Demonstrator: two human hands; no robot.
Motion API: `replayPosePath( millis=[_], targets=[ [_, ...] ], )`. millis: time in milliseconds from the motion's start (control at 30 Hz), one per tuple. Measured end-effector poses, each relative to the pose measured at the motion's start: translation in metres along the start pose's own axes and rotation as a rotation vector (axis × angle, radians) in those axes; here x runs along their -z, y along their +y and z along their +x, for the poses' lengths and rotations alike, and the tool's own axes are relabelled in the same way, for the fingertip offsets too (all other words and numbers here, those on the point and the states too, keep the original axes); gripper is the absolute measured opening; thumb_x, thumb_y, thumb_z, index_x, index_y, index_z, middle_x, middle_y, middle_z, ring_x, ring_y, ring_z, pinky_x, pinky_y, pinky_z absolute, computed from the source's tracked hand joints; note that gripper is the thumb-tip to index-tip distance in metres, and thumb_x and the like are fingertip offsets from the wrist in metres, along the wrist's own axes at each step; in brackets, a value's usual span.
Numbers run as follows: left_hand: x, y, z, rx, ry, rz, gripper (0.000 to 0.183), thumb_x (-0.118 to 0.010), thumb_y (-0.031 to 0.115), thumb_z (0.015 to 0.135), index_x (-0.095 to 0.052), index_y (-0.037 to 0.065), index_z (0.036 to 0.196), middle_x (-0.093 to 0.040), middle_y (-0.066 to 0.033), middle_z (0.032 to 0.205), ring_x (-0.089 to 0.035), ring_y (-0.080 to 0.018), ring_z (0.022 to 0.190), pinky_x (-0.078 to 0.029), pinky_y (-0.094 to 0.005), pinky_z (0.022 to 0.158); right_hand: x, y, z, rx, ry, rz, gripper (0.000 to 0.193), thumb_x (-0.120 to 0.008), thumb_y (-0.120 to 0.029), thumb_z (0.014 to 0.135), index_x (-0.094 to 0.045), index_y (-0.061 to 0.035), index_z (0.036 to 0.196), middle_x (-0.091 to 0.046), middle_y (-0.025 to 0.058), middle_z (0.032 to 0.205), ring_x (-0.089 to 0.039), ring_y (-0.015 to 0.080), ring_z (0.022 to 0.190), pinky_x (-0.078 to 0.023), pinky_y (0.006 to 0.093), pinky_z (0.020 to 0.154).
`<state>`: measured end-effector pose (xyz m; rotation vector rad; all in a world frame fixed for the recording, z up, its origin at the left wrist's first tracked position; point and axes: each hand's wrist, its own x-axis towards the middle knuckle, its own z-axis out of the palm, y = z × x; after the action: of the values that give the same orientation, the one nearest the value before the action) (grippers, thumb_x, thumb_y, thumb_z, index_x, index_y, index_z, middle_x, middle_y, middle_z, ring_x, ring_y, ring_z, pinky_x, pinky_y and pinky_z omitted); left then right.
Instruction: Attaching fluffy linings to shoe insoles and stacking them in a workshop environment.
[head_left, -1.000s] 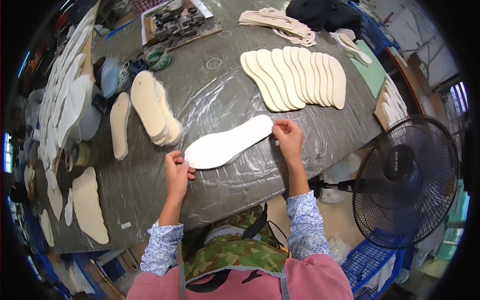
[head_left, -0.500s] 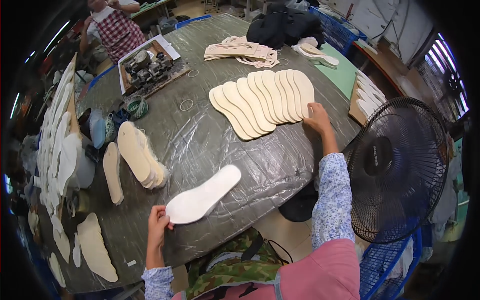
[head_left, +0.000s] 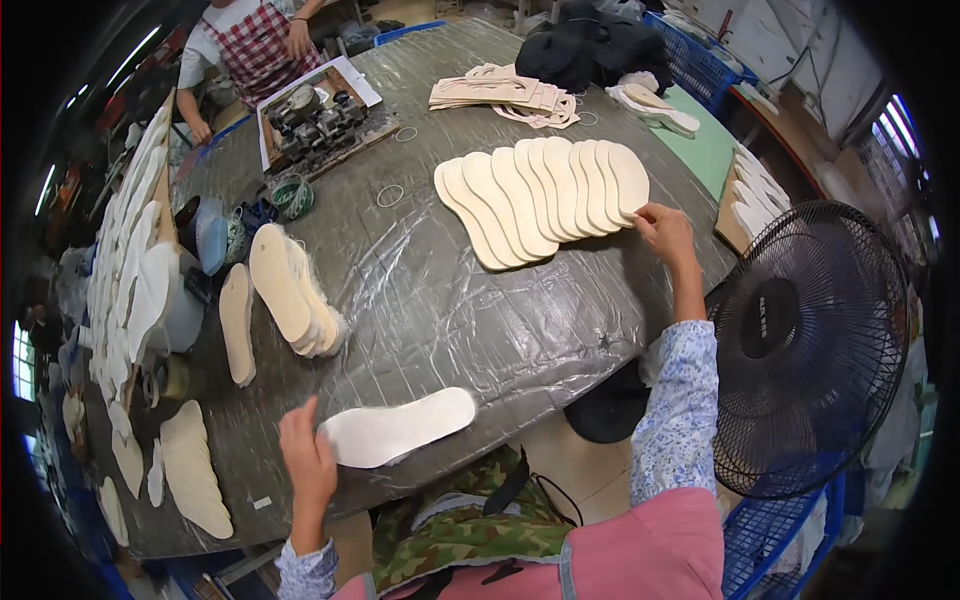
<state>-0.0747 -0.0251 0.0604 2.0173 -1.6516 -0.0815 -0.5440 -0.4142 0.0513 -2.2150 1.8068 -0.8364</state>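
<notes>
A white insole (head_left: pixel 400 428) lies near the table's front edge. Beside its left end is my left hand (head_left: pixel 308 462), slightly blurred, with its fingers stretched out and no grip on the insole that I can see. Farther off to the right, a row of overlapping cream insoles (head_left: pixel 540 195) is fanned out on the table. My right hand (head_left: pixel 665 232) pinches the lower edge of the rightmost cream insole (head_left: pixel 625 180) between thumb and fingers.
A stack of fuzzy-edged insoles (head_left: pixel 285 290) stands on the left. Behind it sits a dark metal machine (head_left: pixel 318 118), with a co-worker in a checked apron (head_left: pixel 265 50) beyond. A black fan (head_left: pixel 810 345) borders my right arm. Cut-out sheets (head_left: pixel 505 95) lie at the back.
My left hand has loosened its pinch on the white insole, which has turned flatter and moved nearer the front edge. My right hand stays at the row. The co-worker's arms have come down.
</notes>
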Motion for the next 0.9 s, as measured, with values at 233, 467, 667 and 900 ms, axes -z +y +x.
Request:
replayPosePath(
  millis=[233, 467, 667, 900],
  targets=[
    [-0.135, 0.158, 0.138, -0.711, -0.227, -0.209, 0.046, -0.057, 0.003, 0.08, -0.054, 0.004, 0.126, -0.051, -0.0153, 0.129, -0.044, -0.035, 0.126, -0.034, -0.0456, 0.102, -0.034, -0.058, -0.088, 0.193, 0.051, -0.01, 0.012, -0.066, -0.02, 0.083, -0.07, -0.0083, 0.083, -0.066, 0.0108, 0.081, -0.065, 0.0308, 0.076, -0.051, 0.0419, 0.067],
    [-0.225, 0.202, 0.163, -0.752, -0.219, -0.165, 0.049, -0.054, 0.008, 0.086, -0.046, 0.009, 0.135, -0.053, -0.0095, 0.131, -0.046, -0.0298, 0.127, -0.029, -0.0538, 0.108, -0.049, -0.066, -0.123, 0.114, 0.181, 0.201, 0.006, -0.067, -0.012, 0.082, -0.065, -0.0055, 0.083, -0.062, 0.0106, 0.08, -0.061, 0.0312, 0.072, -0.049, 0.0405, 0.065],
    [-0.237, 0.197, 0.164, -0.711, -0.199, -0.122, 0.037, -0.056, 0.01, 0.085, -0.053, 0.011, 0.121, -0.056, -0.007, 0.123, -0.049, -0.0282, 0.121, -0.03, -0.052, 0.106, 0.054, -0.067, -0.056, 0.007, 0.789, 0.076, 0.007, -0.065, -0.007, 0.088, -0.066, 0.0003, 0.089, -0.063, 0.0098, 0.081, -0.058, 0.0187, 0.065, -0.047, 0.0325, 0.062],
    [-0.22, 0.203, 0.201, -0.249, -0.185, -0.769, 0.016, -0.052, 0.011, 0.08, -0.066, 0.009, 0.089, -0.057, -0.0104, 0.097, -0.054, -0.0299, 0.095, -0.042, -0.0429, 0.086, 0.141, -0.179, -0.075, 0.258, 1.065, 0.683, 0.02, -0.055, -0.008, 0.098, -0.061, 0.0074, 0.109, -0.066, 0.0132, 0.099, -0.063, 0.0152, 0.083, -0.052, 0.0259, 0.073]
  ],
)
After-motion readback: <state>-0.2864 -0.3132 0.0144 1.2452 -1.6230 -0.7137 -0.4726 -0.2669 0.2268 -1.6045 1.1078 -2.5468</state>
